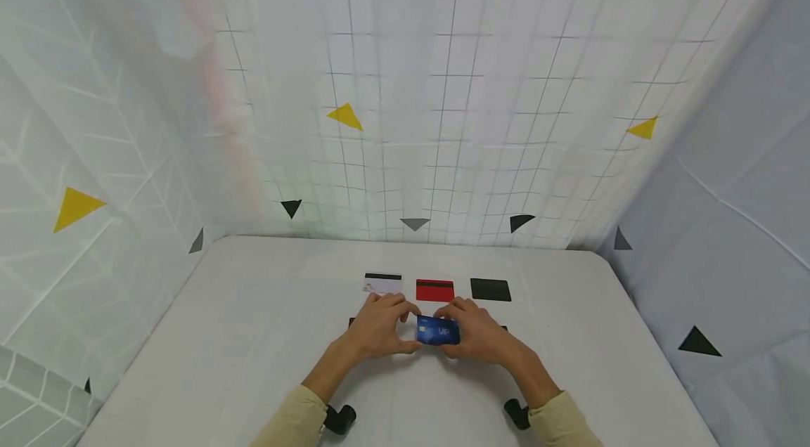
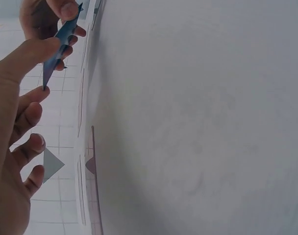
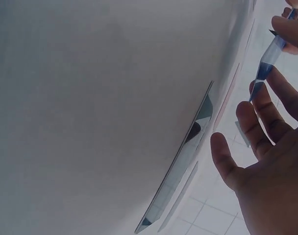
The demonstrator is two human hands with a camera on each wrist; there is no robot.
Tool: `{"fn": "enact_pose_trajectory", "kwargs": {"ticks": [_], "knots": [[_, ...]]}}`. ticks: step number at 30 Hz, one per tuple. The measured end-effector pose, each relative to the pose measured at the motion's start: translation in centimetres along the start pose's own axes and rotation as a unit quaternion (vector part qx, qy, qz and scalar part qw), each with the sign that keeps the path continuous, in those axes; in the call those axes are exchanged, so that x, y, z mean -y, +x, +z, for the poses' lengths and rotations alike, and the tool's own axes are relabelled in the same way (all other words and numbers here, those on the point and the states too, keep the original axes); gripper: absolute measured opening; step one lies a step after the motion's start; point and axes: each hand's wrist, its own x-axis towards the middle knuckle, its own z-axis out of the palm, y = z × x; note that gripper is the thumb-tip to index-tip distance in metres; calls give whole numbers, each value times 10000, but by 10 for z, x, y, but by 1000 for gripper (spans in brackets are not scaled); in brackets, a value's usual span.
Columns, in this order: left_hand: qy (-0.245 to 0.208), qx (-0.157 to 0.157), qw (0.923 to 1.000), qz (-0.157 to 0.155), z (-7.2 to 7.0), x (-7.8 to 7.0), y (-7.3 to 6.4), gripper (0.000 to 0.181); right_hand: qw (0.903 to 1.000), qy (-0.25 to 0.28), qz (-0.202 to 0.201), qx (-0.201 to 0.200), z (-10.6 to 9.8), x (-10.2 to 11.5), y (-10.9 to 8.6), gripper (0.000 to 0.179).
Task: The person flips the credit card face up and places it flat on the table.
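Note:
A blue card (image 1: 430, 330) printed "VIP", with a small chip at its left, is held above the white table in the head view. My left hand (image 1: 377, 326) pinches its left end between thumb and forefinger. At the right end, my right hand (image 1: 479, 332) grips it with the thumb in front and fingers behind. In the left wrist view the same card (image 2: 61, 46) shows nearly edge-on between both hands. The right wrist view shows the card (image 3: 266, 63) slanting at the upper right, against fingertips of my right hand (image 3: 271, 152).
Beyond the hands lie a white card (image 1: 382, 283) with a dark stripe, a red card (image 1: 434, 290) and a black card (image 1: 491, 289) in a row. Two dark items peek out beside the hands, mostly hidden. Patterned sheets (image 1: 418, 117) surround the white table (image 1: 240, 334).

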Motion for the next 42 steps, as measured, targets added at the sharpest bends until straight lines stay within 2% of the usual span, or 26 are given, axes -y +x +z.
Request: {"fn": "enact_pose_trajectory", "kwargs": {"ticks": [6,18,23,36,42], "knots": [[19,167,9997,-166,1,3,-1,54,9998,-161,63,35,1,-6,0,53],[202,345,9985,-371,3,5,0,53,9998,-84,144,71,1,-15,-1,51],[265,428,9978,-439,6,5,2,53,9993,-151,319,139,2,-17,1,52],[287,658,9965,-440,6,4,2,54,9985,-88,492,225,2,-15,0,53],[307,706,9961,-420,5,3,3,53,9983,-215,498,229,3,-16,2,53]]}}
